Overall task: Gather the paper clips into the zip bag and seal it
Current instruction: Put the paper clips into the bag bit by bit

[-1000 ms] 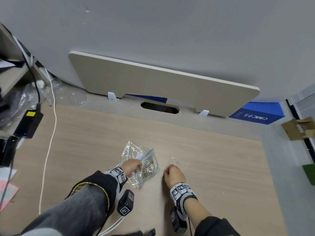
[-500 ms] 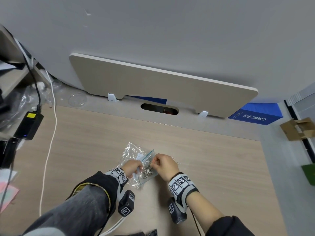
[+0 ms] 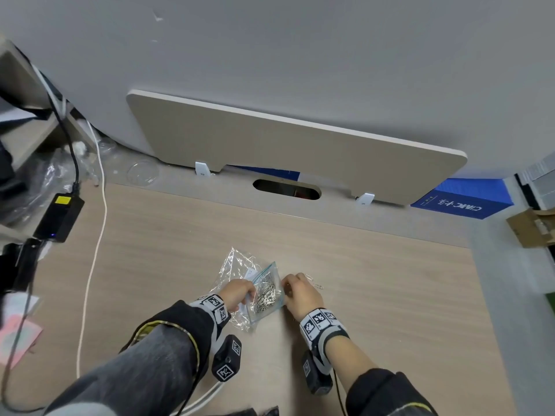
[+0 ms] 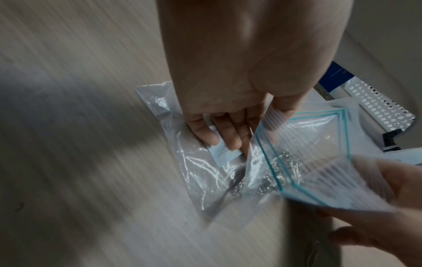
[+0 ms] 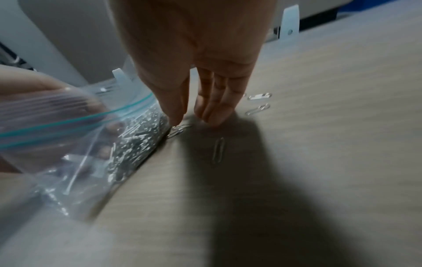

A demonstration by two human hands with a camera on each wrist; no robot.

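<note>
The zip bag (image 3: 266,292), its teal-lined mouth gaping and a heap of paper clips (image 5: 139,137) inside, lies on the wooden desk (image 3: 390,295) atop a crumpled clear wrapper (image 3: 234,265). The left hand (image 3: 238,292) pinches the bag's upper lip, thumb against fingers (image 4: 226,133). Just right of the bag, the right hand (image 3: 300,294) has its thumb and fingertips (image 5: 214,113) pointing down, nearly together, onto one loose clip (image 5: 179,130) touching the bag's edge; three more loose clips (image 5: 258,103) lie further right.

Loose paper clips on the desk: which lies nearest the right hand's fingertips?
The clip against the zip bag edge, right beneath the right hand. One other lies nearer the wrist; two lie beyond the fingers.
</note>
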